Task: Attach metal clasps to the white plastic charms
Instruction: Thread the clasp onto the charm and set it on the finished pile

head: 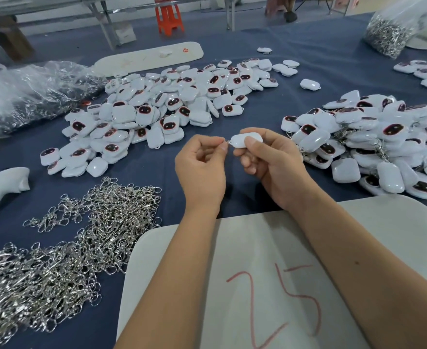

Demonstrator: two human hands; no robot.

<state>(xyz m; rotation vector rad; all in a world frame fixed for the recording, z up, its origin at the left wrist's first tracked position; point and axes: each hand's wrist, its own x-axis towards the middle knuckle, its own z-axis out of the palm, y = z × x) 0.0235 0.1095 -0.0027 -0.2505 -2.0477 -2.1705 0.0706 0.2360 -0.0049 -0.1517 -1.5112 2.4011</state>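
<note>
My right hand [272,167] grips a white plastic charm [242,141] between thumb and fingers, above the blue table. My left hand [202,167] pinches a small metal clasp [227,141] at the charm's left end; most of the clasp is hidden by my fingertips. A heap of loose metal clasps [64,248] lies at the lower left. A big pile of white charms with dark faces [162,109] spreads across the middle. Another pile of charms [378,147], with clasps showing among them, sits at the right.
A white board marked "25" in red [257,285] lies under my forearms. Clear plastic bags [31,91] sit at the left, a bag of clasps [388,34] at the far right. A long white tray [149,59] lies behind the charms, with an orange stool [169,16] beyond.
</note>
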